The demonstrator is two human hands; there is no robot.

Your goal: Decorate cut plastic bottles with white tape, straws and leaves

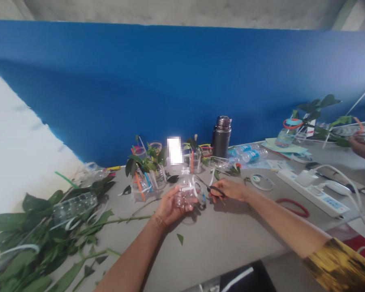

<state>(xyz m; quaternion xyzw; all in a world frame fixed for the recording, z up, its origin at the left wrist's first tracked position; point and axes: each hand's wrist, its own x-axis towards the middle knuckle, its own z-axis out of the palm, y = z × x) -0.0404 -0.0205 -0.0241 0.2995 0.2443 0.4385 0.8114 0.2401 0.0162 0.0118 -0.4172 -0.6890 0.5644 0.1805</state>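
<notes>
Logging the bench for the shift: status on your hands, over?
Left hand holding clear plastic bottle. Right hand holding black-handled scissors near it. Leafy stems in clear containers just beyond.

Two hands (228, 190), one pair of scissors (215, 190)

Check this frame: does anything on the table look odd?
A pixelated white rectangle hides part of the scene behind the clear cut-plastic containers of green leaves; a loose green leaf also lies on the grey tabletop.

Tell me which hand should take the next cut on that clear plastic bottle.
Right, probably: the right hand grips the dark-handled scissors beside the clear plastic bottle, while the left hand is busy holding that bottle.
</notes>
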